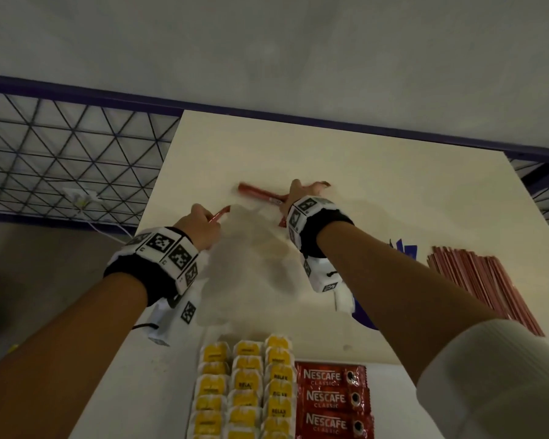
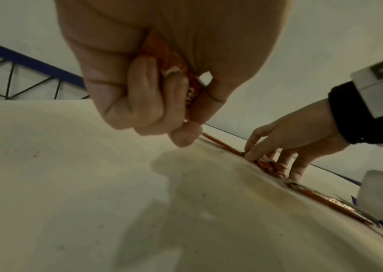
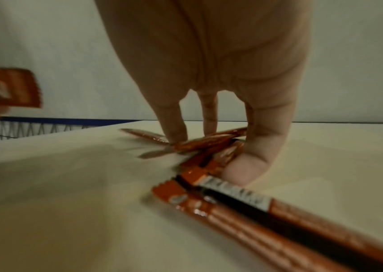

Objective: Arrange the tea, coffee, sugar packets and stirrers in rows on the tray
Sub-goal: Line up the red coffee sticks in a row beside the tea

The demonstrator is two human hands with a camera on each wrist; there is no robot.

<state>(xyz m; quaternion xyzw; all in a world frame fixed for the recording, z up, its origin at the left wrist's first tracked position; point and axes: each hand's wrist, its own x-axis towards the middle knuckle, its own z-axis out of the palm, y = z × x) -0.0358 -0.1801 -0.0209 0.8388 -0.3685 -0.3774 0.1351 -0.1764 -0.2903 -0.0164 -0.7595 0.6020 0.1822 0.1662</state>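
- The left hand is curled closed round one red coffee sachet; in the left wrist view the fingers fold over it and the thumb pins it. Its free end pokes out toward 2 o'clock in the head view.
- The right hand reaches down with fingers fairly straight and spread; fingertips and thumb press on a small loose pile of red sachets lying flat on the cream table. Whether it grips any of them, I cannot tell.
- One sachet of that pile sticks out from under the right hand, its long axis running from 10 to 4 o'clock.
- At 6 o'clock, near the camera, the white tray holds three columns of yellow tea packets, each column running 12 to 6.
- Just beside them at 3 o'clock, Nescafe sachets lie stacked in one column, long axes 9 to 3.
- A bundle of reddish stirrers lies on the table at 3 o'clock of the right forearm, pointing from 11 to 5.
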